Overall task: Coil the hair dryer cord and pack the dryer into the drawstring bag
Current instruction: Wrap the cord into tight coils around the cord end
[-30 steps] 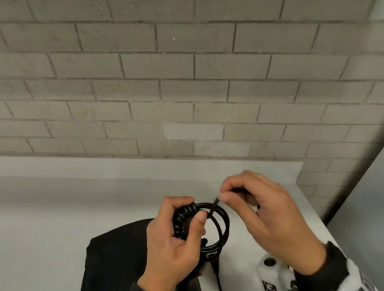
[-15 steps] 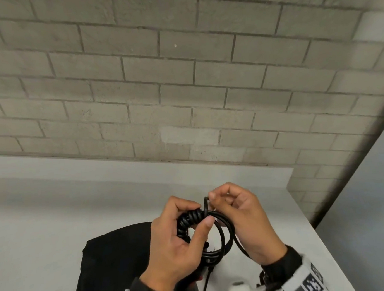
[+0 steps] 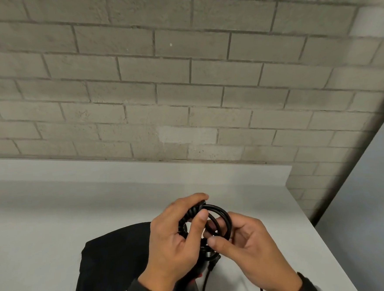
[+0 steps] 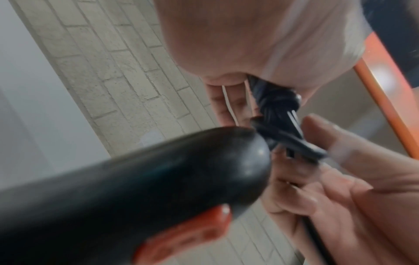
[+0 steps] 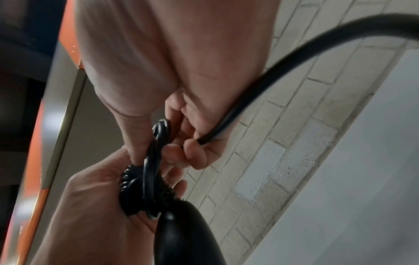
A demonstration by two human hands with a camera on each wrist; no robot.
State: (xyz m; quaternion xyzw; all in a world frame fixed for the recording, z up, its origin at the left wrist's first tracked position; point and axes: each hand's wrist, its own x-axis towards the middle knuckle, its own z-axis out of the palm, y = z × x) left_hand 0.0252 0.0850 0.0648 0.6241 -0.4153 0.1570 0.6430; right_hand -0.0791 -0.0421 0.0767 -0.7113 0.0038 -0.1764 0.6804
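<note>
In the head view my left hand [image 3: 196, 209] grips the black coiled cord [image 3: 223, 216], thumb pressed across its loops and spiral strain relief. My right hand [image 3: 215, 233] pinches the cord at the coil's lower right side. The loose cord tail [image 3: 204, 285] hangs down between my wrists. The black hair dryer [image 4: 158, 188] with its red switch [image 4: 181, 238] sits just below the coil; in the head view my left hand hides most of it. The black drawstring bag [image 3: 108, 264] lies flat on the table under my left forearm.
A white table [image 3: 55, 223] runs back to a grey brick wall [image 3: 182, 89]. Its right edge [image 3: 318, 238] drops off close beside my right hand.
My right hand has swung from above the coil down round its right side to the lower edge, drawing the cord with it. My left hand has kept its grip.
</note>
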